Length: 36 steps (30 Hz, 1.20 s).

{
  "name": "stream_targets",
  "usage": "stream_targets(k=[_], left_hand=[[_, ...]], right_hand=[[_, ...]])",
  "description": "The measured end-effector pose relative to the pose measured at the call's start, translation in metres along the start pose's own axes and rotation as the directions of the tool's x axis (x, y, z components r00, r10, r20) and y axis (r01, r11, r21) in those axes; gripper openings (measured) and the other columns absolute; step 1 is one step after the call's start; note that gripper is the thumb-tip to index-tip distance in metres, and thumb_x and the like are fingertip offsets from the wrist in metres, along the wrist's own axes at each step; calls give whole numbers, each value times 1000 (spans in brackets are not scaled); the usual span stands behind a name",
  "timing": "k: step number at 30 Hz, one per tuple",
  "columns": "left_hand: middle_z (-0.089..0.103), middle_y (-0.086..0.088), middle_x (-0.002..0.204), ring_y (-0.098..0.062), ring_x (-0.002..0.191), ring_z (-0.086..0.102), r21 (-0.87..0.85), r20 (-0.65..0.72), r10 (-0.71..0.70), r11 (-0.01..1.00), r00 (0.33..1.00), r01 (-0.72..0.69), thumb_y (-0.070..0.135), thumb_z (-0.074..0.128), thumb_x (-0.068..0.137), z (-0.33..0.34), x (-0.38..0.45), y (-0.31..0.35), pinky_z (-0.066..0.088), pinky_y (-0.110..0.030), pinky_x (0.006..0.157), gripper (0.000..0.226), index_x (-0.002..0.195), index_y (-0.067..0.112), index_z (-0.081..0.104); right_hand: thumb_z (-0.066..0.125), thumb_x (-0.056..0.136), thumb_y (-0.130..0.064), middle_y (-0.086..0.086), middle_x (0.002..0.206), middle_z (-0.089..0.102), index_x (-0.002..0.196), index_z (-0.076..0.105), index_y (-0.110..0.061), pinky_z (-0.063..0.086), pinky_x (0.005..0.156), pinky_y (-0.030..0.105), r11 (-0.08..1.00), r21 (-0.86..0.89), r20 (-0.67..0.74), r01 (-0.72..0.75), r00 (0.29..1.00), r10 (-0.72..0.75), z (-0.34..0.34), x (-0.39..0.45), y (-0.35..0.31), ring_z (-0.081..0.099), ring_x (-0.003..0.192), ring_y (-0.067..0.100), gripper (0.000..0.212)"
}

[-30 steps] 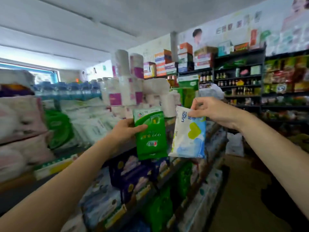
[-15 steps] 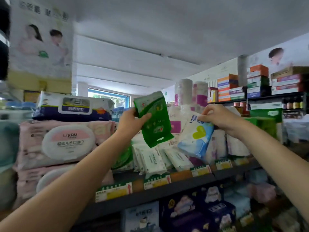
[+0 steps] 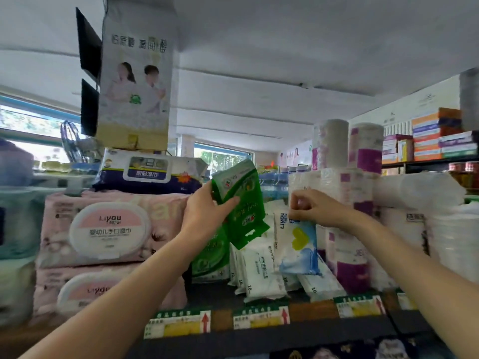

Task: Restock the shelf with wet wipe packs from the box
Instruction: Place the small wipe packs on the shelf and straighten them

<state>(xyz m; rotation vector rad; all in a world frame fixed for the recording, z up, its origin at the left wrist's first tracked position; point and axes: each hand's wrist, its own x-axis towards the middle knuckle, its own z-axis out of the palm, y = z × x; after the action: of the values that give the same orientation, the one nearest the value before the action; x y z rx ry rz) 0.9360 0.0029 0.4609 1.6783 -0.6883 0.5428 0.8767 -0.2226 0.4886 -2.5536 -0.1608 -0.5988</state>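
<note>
On the upper shelf (image 3: 259, 340), left hand (image 3: 204, 216) grips the green pack (image 3: 241, 203) tilted above matching green stock, fingers curled round its edge, while right hand (image 3: 311, 207) pinches the white-blue pack (image 3: 298, 244) by its top corner, lowering it upright into the white packs (image 3: 259, 270), probably to face it forward.

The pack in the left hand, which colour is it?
Green plastic wipe pack, head view.

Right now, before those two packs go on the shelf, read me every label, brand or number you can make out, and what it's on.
"LiYOU": lid of the upper pink wipe pack.
"LiYOU": lid of the lower pink pack, partly hidden.
"LIYOU": white and blue pack in the right hand.
"10": white packs on the shelf.
Green pack in the left hand: print blurred.
Price tags, hanging poster: unreadable.
</note>
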Motion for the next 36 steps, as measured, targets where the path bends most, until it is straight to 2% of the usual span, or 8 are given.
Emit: stream_targets(k=[7, 14, 18, 20, 23, 29, 32, 36], left_hand=[[62, 5, 96, -14, 93, 62, 98, -137, 19, 995, 990, -5, 20, 66, 84, 3, 1, -14, 55, -28, 75, 33, 114, 12, 56], [61, 8, 95, -8, 87, 59, 191, -183, 99, 980, 978, -63, 22, 64, 85, 10, -8, -14, 51, -17, 64, 29, 112, 14, 56], [67, -3, 106, -17, 97, 65, -202, -202, -147, 974, 968, 105, 20, 61, 87, 14, -6, -7, 58, -34, 78, 27, 113, 14, 56], [65, -8, 111, -20, 95, 65, -558, -81, -344, 793, 936, 243, 16, 57, 90, 19, -6, -1, 56, -33, 78, 27, 116, 13, 54], [62, -9, 114, -20, 93, 64, -746, 60, -389, 594, 919, 300, 15, 54, 91, 26, -8, 0, 54, -29, 76, 28, 119, 17, 49], [63, -9, 108, -22, 94, 61, -380, 140, -378, 833, 915, 402, 21, 61, 87, 22, -7, -1, 53, -32, 77, 34, 118, 11, 50], [55, -6, 120, -21, 103, 57, -295, 21, -300, 909, 954, 293, 20, 63, 85, 18, -2, 2, 50, -37, 90, 55, 132, 12, 35], [38, -6, 140, -20, 128, 39, 189, -76, -17, 981, 997, 31, 14, 57, 88, 21, -2, -3, 36, -38, 107, 66, 143, 15, 22]], right_hand=[[63, 86, -15, -3, 86, 66, 74, 51, -16, 46, 62, 13, 977, 211, 160, -5, 987, -30, 30, 13, 13, 62, 73, 2, 17], [66, 84, -15, 2, 100, 64, 99, 64, -14, 50, 77, 23, 954, -284, 220, 98, 975, -35, 72, 29, 17, 60, 93, 17, 15], [68, 81, -18, 3, 111, 61, 116, 55, -13, 53, 79, 27, 958, 285, 40, 16, 999, -29, 45, 25, 7, 60, 97, 18, 38], [68, 77, -20, 7, 115, 61, 121, 52, -13, 57, 74, 31, 688, 715, 182, -125, 983, -10, 32, 19, 0, 63, 98, 23, 47], [63, 84, -15, 8, 103, 67, 108, 59, -11, 58, 78, 34, 533, 826, 226, -185, 974, -13, 31, 16, -7, 66, 90, 23, 25], [61, 83, 0, 8, 103, 65, 112, 57, -10, 52, 76, 29, 550, 831, 91, -87, 996, 19, 34, 20, -2, 61, 94, 20, 31], [62, 82, 2, 9, 109, 63, 121, 53, -8, 51, 75, 30, 565, 824, 22, -48, 998, 53, 21, 24, 2, 60, 98, 22, 41], [69, 76, 1, 19, 114, 61, 118, 54, -3, 53, 85, 35, 656, 754, -118, 24, 988, 99, 9, 33, 1, 60, 103, 32, 45]])
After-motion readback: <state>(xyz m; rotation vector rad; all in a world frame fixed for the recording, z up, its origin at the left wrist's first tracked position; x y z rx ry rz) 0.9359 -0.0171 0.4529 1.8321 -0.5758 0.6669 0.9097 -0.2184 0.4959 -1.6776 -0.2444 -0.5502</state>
